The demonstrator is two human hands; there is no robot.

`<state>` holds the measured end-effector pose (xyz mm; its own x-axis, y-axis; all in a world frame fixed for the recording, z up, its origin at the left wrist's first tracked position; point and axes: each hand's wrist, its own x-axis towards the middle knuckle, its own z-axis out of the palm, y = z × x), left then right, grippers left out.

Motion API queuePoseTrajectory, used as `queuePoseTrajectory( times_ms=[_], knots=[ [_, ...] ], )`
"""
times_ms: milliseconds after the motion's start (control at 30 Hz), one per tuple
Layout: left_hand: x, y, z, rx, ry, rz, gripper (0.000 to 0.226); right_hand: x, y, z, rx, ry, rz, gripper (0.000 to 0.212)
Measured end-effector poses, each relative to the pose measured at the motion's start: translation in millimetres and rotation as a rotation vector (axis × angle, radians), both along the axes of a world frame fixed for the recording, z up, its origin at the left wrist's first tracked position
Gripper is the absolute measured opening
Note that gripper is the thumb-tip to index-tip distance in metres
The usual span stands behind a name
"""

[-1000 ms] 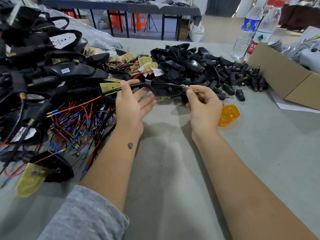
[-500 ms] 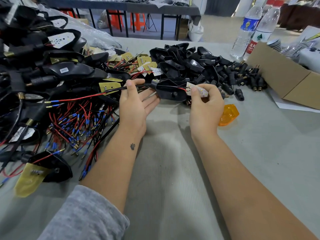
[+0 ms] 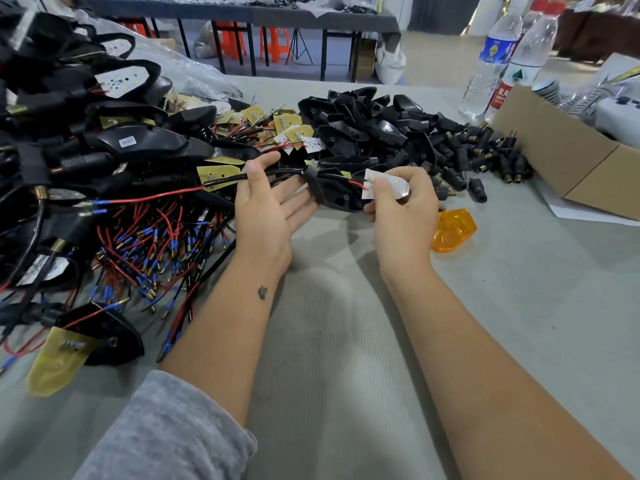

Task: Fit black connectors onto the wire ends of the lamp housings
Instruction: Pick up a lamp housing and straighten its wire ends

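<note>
At table centre, the left hand [image 3: 266, 206] pinches the cable [image 3: 228, 180] (other fingers loose); the right hand [image 3: 398, 202] grips the board [image 3: 394, 183]. Pick connectors [image 3: 485, 157] from two o'clock, keeping the housing [image 3: 332, 192] steady.

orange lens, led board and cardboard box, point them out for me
orange lens [image 3: 454, 234], head view, middle of its top face
led board [image 3: 398, 186], head view, white face right of the thumb
cardboard box [image 3: 568, 157], head view, its near brown wall
</note>
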<state>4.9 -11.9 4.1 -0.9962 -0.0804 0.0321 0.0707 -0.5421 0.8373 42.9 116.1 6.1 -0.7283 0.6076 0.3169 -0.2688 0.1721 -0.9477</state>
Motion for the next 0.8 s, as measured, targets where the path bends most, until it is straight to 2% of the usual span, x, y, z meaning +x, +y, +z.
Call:
queuePoseTrajectory(
  times_ms=[133, 233, 300, 600, 800],
  knots=[
    [-4, 1, 1, 0.062, -0.092, -0.071, 0.039, -2, 1, -1, -0.195, -0.08, 0.164, 0.014],
    [-2, 9, -2, -0.029, -0.067, -0.158, 0.028, -4, -2, -3, -0.141, -0.099, 0.192, 0.014],
    [-1, 12, -3, -0.053, -0.041, -0.202, 0.028, -5, -3, -3, -0.107, -0.115, 0.189, 0.013],
    [-3, 9, -5, -0.038, -0.017, -0.174, 0.027, -2, -5, -1, -0.103, -0.144, 0.245, 0.015],
    [3, 12, -8, -0.148, 0.034, -0.243, 0.02, 0, -3, -3, -0.064, -0.104, 0.254, 0.018]
  ],
)
